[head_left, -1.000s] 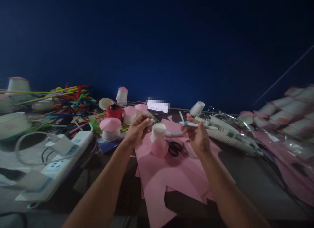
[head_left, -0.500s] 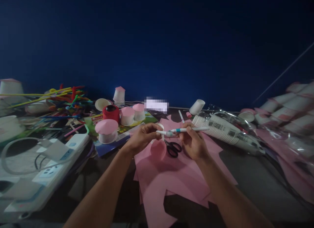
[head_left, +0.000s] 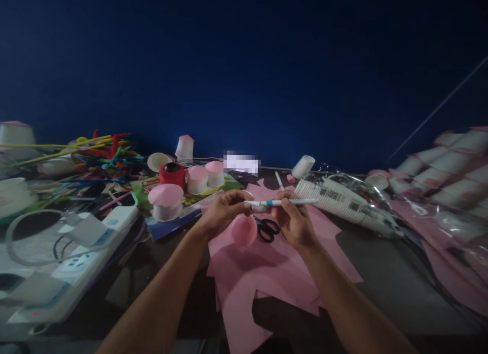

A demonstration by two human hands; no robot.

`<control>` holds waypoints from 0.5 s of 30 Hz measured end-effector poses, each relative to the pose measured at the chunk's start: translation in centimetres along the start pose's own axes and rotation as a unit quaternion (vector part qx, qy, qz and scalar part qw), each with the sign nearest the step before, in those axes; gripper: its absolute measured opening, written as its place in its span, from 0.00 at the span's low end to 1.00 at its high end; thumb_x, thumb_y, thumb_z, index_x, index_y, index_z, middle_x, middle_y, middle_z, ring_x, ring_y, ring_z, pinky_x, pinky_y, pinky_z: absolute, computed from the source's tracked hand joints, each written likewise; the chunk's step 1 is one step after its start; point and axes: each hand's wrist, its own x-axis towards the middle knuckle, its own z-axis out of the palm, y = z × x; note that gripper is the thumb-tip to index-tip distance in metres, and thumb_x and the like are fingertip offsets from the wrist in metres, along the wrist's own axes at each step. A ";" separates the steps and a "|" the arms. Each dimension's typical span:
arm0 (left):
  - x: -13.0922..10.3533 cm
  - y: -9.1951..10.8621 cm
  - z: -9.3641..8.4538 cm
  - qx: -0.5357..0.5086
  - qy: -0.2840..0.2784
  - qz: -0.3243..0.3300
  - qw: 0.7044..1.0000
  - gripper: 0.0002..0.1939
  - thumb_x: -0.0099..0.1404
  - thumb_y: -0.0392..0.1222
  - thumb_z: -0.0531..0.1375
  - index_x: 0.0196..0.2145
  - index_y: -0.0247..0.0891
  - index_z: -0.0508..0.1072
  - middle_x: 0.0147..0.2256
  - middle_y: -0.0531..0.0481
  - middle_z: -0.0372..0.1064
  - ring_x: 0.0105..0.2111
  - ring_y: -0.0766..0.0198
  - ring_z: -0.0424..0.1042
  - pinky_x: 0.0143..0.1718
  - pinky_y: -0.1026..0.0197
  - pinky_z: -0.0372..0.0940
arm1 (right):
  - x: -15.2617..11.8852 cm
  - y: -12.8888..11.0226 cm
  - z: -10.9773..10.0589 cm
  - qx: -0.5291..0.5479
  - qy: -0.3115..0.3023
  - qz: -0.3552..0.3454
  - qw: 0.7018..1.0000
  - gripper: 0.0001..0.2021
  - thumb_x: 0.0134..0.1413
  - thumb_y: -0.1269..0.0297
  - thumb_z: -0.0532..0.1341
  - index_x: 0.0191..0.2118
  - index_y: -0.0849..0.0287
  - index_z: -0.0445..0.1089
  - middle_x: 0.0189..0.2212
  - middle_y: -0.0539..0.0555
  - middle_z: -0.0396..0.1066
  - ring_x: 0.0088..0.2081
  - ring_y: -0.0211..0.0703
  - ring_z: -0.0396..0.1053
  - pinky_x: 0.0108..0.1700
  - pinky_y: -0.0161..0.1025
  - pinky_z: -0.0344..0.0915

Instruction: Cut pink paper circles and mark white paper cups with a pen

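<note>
Pinching the white cap point(head_left: 253, 204), the left hand point(head_left: 223, 214) faces the right hand point(head_left: 297, 224), which pinches the marker point(head_left: 270, 203) above the pink paper point(head_left: 282, 270); cap and marker look joined, full seating unclear.

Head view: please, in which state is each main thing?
Left hand, pinching white cap.
Right hand, holding marker.
White cap, at marker's end; fully seated, unclear.
Scissors, on pink paper; blades hidden.
Power strip, red light showing.
Nested cups, lying in clear wrapping.
</note>
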 end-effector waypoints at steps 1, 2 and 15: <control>0.0 0.0 0.0 0.012 -0.001 0.002 1.000 0.09 0.54 0.39 0.67 0.33 0.34 0.75 0.27 0.53 0.71 0.27 0.71 0.68 0.33 0.66 0.63 | 0.0 0.1 0.0 -0.004 0.001 -0.004 1.000 0.06 0.58 0.60 0.59 0.34 0.56 0.67 0.21 0.45 0.68 0.26 0.36 0.65 0.34 0.35 0.63; 0.0 0.0 0.0 0.025 -0.002 0.005 1.000 0.09 0.54 0.39 0.67 0.34 0.34 0.75 0.27 0.53 0.71 0.27 0.70 0.69 0.33 0.66 0.63 | -0.1 0.1 0.1 -0.012 0.001 -0.009 1.000 0.06 0.58 0.60 0.59 0.35 0.56 0.67 0.21 0.45 0.68 0.26 0.36 0.65 0.34 0.35 0.63; -0.1 -0.4 0.9 0.137 -0.040 -0.022 0.990 0.11 0.61 0.46 0.60 0.33 0.34 0.68 0.23 0.55 0.65 0.18 0.73 0.63 0.20 0.68 0.58 | 0.1 0.9 -0.2 -0.052 0.000 -0.018 0.998 0.07 0.60 0.60 0.58 0.33 0.56 0.64 0.18 0.44 0.67 0.23 0.35 0.64 0.31 0.35 0.62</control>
